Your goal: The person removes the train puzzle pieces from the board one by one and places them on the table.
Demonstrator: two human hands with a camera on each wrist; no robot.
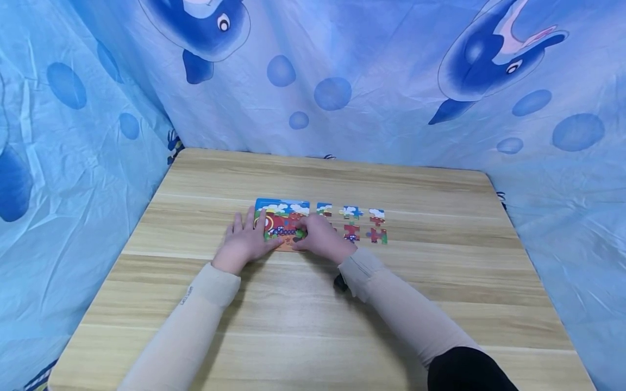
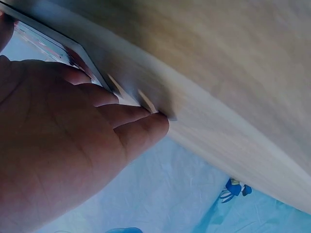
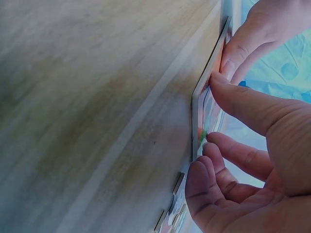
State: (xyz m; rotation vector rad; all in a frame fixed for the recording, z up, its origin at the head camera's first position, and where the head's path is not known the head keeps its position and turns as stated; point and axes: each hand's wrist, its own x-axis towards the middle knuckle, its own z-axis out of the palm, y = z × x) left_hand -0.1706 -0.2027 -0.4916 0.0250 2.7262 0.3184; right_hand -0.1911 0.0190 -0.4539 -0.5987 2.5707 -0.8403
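A small jigsaw puzzle (image 1: 281, 207) with a blue sky, clouds and a red shape lies flat on the wooden table. My left hand (image 1: 244, 242) rests on its left side, fingers spread and fairly straight; in the left wrist view, the left fingers (image 2: 141, 131) reach over the puzzle's edge to the tabletop. My right hand (image 1: 321, 237) is bent over the puzzle's lower right, with thumb and index finger about a puzzle piece (image 1: 300, 233) showing green. In the right wrist view, the right thumb (image 3: 243, 99) touches the puzzle's surface close to the left thumb (image 3: 238, 51).
To the right of the puzzle, several loose jigsaw pieces (image 1: 351, 212) lie in two rows, one partly behind my right hand. The wooden table (image 1: 303, 342) extends around them. Blue curtains (image 1: 381, 70) with dolphins and bubbles hang behind and at the sides.
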